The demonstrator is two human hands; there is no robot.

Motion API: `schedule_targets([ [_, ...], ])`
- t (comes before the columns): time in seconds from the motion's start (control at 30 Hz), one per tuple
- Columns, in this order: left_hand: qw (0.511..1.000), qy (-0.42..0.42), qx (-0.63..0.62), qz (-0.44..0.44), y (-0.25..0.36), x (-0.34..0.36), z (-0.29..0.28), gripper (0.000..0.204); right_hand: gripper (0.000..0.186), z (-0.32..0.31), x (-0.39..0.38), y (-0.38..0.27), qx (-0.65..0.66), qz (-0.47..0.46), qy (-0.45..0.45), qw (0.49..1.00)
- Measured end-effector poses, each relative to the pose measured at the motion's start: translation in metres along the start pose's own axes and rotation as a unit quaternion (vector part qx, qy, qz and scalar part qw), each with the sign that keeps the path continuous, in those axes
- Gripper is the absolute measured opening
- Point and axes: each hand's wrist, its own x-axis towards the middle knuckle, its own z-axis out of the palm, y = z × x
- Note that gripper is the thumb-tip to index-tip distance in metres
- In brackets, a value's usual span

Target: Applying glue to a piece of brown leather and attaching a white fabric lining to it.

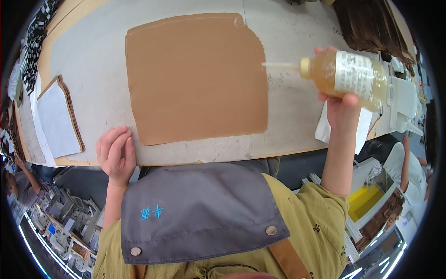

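Observation:
A brown, roughly square sheet (pixel 197 83) of leather-like material lies flat on the table in front of me, with a curved cut at its upper right corner. My right hand (pixel 341 104) is wrapped round a clear plastic bottle (pixel 325 69) of amber liquid with a pale label. The bottle is tilted almost level, and from its yellow cap a thin, blurred nozzle points left at the sheet's right edge. Loosely curled and holding nothing, my left hand (pixel 116 151) rests at the table's front edge, just left of the sheet's lower left corner.
A small stack of white-faced, brown-edged pieces (pixel 59 118) lies on the left. Dark brown sheets (pixel 371 25) are piled at the back right. White paper (pixel 324 125) lies below the bottle, and a white plastic container (pixel 403 100) stands at far right. Other people are visible on both sides.

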Motion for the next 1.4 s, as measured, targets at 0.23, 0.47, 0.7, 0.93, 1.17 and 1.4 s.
schedule_targets([
  [0.23,1.0,-0.002,-0.004,-0.007,0.001,0.002,0.0,0.015,0.097,-0.003,0.018,0.006,-0.016,-0.024,-0.005,1.0],
  [0.47,1.0,-0.01,0.001,-0.01,0.001,0.003,-0.001,0.015,0.095,-0.004,0.022,0.01,-0.023,-0.019,-0.015,0.999],
  [0.7,1.0,-0.011,-0.007,-0.005,0.0,0.003,0.001,0.016,0.101,-0.011,0.007,0.01,-0.022,0.004,-0.015,1.0],
  [0.93,1.0,-0.019,-0.008,-0.006,0.001,0.001,-0.001,0.016,0.111,-0.015,-0.01,0.009,-0.029,0.032,-0.031,0.999],
  [1.17,1.0,-0.022,-0.005,0.0,0.0,0.0,0.0,0.014,0.122,-0.009,-0.028,0.001,-0.042,0.053,-0.04,0.997],
  [1.4,1.0,-0.016,-0.006,0.001,-0.001,-0.003,0.0,0.013,0.11,-0.028,-0.05,0.017,0.029,0.029,-0.118,0.992],
])
